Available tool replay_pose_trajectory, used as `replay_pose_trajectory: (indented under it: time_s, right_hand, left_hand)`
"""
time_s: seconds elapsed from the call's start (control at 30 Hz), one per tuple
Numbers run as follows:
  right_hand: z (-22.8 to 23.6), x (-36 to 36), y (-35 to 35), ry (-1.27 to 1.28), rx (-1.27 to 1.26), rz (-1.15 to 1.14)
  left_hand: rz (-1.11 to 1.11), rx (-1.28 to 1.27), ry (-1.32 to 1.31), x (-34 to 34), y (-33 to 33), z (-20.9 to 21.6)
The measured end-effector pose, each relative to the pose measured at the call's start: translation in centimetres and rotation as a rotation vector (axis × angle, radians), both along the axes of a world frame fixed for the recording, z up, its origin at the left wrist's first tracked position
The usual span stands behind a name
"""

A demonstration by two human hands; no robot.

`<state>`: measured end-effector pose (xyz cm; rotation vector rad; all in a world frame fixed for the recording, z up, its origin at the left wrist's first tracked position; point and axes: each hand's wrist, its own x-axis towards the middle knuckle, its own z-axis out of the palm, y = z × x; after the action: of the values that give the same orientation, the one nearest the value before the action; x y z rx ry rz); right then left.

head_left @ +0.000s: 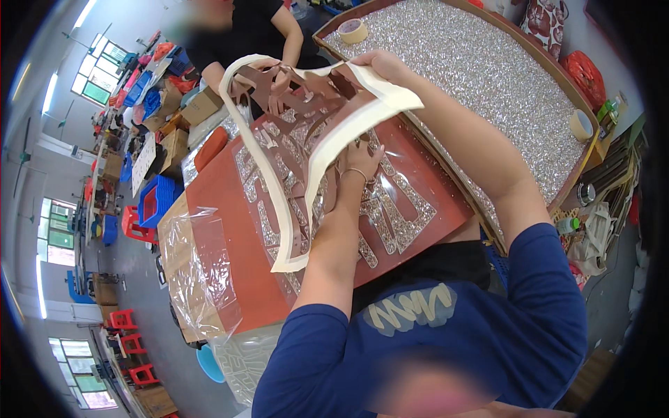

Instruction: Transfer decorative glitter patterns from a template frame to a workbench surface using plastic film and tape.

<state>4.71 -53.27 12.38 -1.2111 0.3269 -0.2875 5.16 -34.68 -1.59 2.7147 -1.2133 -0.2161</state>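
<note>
A brown cut-out stencil sheet (279, 157) with a cream border is raised and tilted over the table, its far side bent upward. My right hand (383, 67) grips its far right corner, fingers folded over the border. Beneath the lifted sheet, my left hand (362, 159) lies with thumb and fingers apart on a clear film bearing glittery silver shapes (411, 209); the stencil hides part of that hand. The film rests on a reddish-brown board (446, 202). Opposite me, a co-worker's hands (277, 90) are at the stencil's far edge.
A large tray of silver glitter pieces (481, 90) stands at the right, with tape rolls (353, 31) at its rim. Clear plastic film (198, 268) covers the table's left part. Blue crates (157, 200) and red stools (132, 343) stand farther left.
</note>
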Motion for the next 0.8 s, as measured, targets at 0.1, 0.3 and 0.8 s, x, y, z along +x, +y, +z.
replay_pose_trajectory:
  time_s: [0.1,0.3,0.8]
  right_hand:
    - [0.8,1.5,-0.7,0.018,-0.002,-0.037]
    - [4.2,-5.0,4.6,-0.003,0.168,0.158]
    - [11.3,-22.7,-9.7,0.18,-0.473,-0.109]
  left_hand:
    - [0.003,-0.206,0.008,-0.2,-0.6,-0.6]
    - [-0.105,-0.156,0.284,1.4,-1.3,2.4]
    - [-0.013,-0.529,0.469,0.0,-0.1,-1.4]
